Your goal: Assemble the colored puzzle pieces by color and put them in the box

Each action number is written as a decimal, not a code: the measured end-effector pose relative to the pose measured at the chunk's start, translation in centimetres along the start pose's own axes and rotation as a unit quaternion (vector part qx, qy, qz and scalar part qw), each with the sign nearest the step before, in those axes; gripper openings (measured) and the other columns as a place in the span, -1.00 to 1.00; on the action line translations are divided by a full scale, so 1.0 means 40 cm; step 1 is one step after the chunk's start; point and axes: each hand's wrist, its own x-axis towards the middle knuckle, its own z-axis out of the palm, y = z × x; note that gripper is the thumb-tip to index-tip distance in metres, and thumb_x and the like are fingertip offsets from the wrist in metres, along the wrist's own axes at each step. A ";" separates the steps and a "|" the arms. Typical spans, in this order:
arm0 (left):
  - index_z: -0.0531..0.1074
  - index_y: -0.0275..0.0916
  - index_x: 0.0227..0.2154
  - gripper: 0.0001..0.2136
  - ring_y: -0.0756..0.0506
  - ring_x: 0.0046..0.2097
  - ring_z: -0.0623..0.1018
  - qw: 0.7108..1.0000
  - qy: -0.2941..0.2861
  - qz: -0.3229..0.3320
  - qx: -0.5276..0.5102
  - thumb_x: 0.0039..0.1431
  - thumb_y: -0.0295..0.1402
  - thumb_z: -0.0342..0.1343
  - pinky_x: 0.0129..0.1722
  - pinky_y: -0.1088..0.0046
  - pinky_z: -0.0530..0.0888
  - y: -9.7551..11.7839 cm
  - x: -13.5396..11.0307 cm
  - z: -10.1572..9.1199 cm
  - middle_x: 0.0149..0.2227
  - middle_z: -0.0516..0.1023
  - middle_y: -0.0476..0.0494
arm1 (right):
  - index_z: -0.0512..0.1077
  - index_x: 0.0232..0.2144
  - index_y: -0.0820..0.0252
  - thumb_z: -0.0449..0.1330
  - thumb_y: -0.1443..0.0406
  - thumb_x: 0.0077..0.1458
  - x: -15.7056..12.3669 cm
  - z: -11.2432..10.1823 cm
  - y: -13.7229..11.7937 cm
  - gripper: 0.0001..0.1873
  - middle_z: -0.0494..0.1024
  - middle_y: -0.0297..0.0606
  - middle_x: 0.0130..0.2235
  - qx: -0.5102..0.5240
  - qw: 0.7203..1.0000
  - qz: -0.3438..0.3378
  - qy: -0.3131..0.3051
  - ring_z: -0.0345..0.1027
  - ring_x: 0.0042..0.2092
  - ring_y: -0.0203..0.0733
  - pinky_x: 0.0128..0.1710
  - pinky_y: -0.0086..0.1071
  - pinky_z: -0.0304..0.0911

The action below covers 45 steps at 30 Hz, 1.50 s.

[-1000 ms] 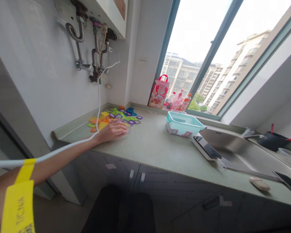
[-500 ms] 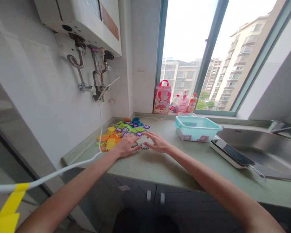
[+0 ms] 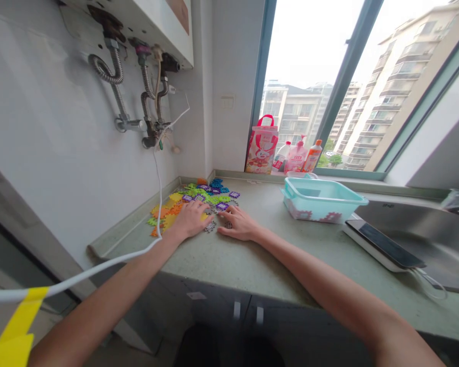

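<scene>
A pile of colourful foam puzzle pieces (image 3: 193, 198), yellow, orange, green, purple and blue, lies in the counter's far left corner. My left hand (image 3: 190, 220) rests flat on the near edge of the pile, fingers stretched out. My right hand (image 3: 239, 225) lies on the counter just right of it, fingers slightly bent, fingertips touching small grey pieces (image 3: 210, 225) between the two hands. Neither hand lifts anything.
A teal plastic basin (image 3: 340, 200) stands to the right, then a flat white device with a dark screen (image 3: 382, 245) beside a steel sink (image 3: 436, 239). A pink bag (image 3: 261, 146) and bottles (image 3: 299, 156) sit on the window sill. A white cable (image 3: 158, 204) hangs from the pipes above.
My right hand came into view and settled beside the left at the pile's edge. Both hands drew closer together over the grey pieces. The camera shifted slightly.
</scene>
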 end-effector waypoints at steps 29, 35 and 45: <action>0.59 -0.14 0.05 -0.65 -0.31 0.16 0.53 0.998 0.029 -0.057 0.014 0.27 -0.39 0.06 0.21 0.04 0.41 -0.066 0.003 0.029 0.11 0.62 -0.22 | 0.46 0.31 -0.11 0.15 0.14 0.42 -0.047 -0.036 -0.040 -0.54 0.48 -0.09 0.25 -0.003 0.991 -0.130 0.024 0.40 0.20 0.04 0.26 -0.05 0.22; 0.59 -0.13 0.12 -0.63 -0.37 0.18 0.53 0.994 -0.017 -0.093 0.046 0.38 -0.16 0.09 0.23 -0.10 0.34 -0.053 -0.002 0.032 0.11 0.64 -0.31 | 0.62 -0.14 0.07 0.24 0.12 0.37 -0.040 -0.029 -0.044 -0.78 0.62 -0.11 0.08 0.051 0.986 -0.148 0.049 0.49 0.08 -0.05 0.19 -0.18 0.29; 0.68 -0.12 -0.16 -0.75 -0.27 0.05 0.57 0.999 0.005 -0.050 0.015 0.31 -0.28 0.09 0.17 0.05 0.41 -0.063 0.009 0.028 -0.04 0.66 -0.21 | 0.58 -0.28 0.09 0.37 0.07 0.24 -0.049 -0.074 -0.032 -0.76 0.67 -0.26 -0.20 0.068 0.987 -0.143 0.009 0.53 -0.09 -0.14 0.03 -0.33 0.32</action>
